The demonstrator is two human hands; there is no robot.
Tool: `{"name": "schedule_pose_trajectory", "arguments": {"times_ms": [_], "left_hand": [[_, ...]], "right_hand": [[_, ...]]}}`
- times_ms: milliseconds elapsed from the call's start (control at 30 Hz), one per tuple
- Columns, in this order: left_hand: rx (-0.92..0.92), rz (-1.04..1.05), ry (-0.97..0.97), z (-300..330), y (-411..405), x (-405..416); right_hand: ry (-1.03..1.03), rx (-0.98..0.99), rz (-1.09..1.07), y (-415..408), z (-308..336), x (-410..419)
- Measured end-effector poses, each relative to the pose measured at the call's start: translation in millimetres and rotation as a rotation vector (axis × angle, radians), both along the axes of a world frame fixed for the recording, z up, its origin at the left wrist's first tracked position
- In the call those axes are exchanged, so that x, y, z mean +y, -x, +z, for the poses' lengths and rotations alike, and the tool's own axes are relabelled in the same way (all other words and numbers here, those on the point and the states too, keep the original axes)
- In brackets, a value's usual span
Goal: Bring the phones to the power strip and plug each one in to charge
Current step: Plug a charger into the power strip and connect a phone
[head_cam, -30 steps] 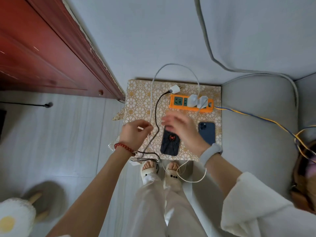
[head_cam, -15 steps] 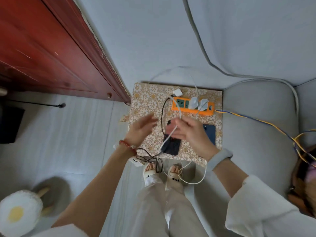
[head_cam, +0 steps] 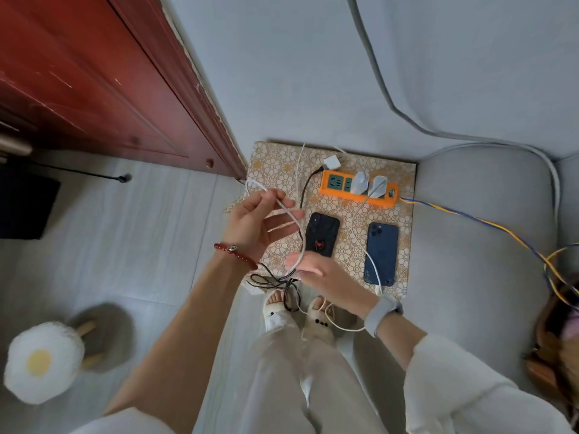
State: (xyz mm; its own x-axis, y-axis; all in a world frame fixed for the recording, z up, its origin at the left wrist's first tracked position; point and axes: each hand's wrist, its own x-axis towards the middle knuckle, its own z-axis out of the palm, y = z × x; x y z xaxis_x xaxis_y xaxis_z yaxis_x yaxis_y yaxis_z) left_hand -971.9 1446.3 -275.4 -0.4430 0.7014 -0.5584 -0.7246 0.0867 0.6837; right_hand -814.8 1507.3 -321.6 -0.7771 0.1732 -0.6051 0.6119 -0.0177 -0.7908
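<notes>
An orange power strip [head_cam: 336,184] lies at the back of a small floral-patterned table [head_cam: 275,166], with two white chargers plugged in and a loose white adapter [head_cam: 332,163] behind it. A black phone [head_cam: 322,234] and a blue phone [head_cam: 381,253] lie face down in front of the strip. A white cable runs to the blue phone's near end. My left hand [head_cam: 257,223] pinches a white cable [head_cam: 289,214] above the table's left edge. My right hand [head_cam: 326,277] holds the same cable lower down, over the black phone's near end.
A red wooden door [head_cam: 94,83] stands at the left. A grey sofa [head_cam: 485,230] borders the table on the right. Black cables [head_cam: 275,281] tangle at the table's front by my slippered feet. A blue-yellow cord [head_cam: 488,225] crosses the sofa. An egg-shaped stool [head_cam: 42,361] sits on the floor.
My left hand took hold of the white cable and lifted it leftwards. My right hand slid down along it toward me, uncovering both phones.
</notes>
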Motion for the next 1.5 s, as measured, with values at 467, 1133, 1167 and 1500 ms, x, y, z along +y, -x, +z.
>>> {"name": "schedule_pose_trajectory", "arguments": {"times_ms": [467, 1133, 1167, 1500], "left_hand": [[0.528, -0.608, 0.266, -28, -47, -20], [0.178, 0.17, 0.531, -34, -8, -76], [0.209, 0.181, 0.578, -37, -2, -82], [0.447, -0.254, 1.094, -84, -26, -121]], "right_hand": [[0.274, 0.344, -0.861, 27, 51, 81], [1.164, -0.111, -1.642, 6, -15, 48], [1.117, -0.104, -1.664, -2, -18, 54], [0.595, -0.141, -0.685, -24, -11, 33]]}}
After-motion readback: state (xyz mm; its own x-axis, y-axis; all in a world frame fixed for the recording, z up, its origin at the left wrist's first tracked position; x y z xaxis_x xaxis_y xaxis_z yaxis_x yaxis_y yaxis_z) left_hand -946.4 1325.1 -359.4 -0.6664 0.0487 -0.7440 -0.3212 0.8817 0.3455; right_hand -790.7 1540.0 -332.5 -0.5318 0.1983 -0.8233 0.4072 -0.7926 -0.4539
